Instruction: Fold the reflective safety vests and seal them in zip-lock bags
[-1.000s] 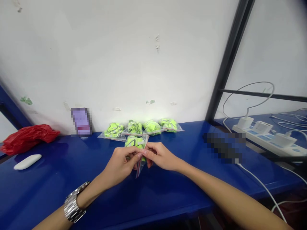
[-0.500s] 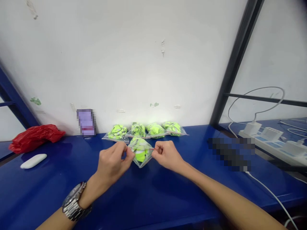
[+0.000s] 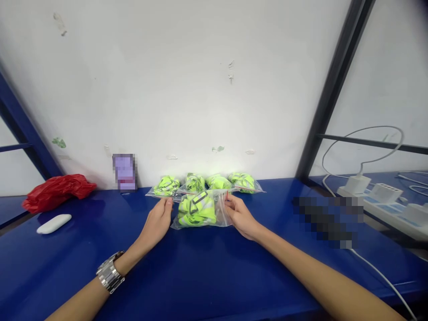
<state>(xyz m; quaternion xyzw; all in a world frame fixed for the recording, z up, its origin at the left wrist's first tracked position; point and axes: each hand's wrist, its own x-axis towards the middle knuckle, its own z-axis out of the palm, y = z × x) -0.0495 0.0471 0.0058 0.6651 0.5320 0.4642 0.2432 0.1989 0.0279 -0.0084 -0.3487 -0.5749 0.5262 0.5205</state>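
A clear zip bag [image 3: 197, 208] with a folded yellow-green reflective item inside is held up over the blue table, its zip edge on the right. My right hand [image 3: 242, 217] pinches that zip edge between thumb and fingers. Just left of the bag, my left hand [image 3: 159, 218] has its fingers pressed together, and whatever they may grip is too small to make out. Behind, several similar bags lie in a row along the wall, among them the leftmost bag [image 3: 166, 185] and the rightmost bag [image 3: 244, 183].
On the blue table [image 3: 200, 276] lie a red plastic bag [image 3: 58, 191] and a white case [image 3: 54, 224] at the left. A blurred phone [image 3: 125, 173] leans against the wall. At the right are a blurred dark object [image 3: 324, 218], a power strip [image 3: 384, 200] and cables.
The held bag has turned from zip edge up to lying sideways, showing its broad face. My left hand has moved off the zip edge to the bag's left; my right hand still grips it.
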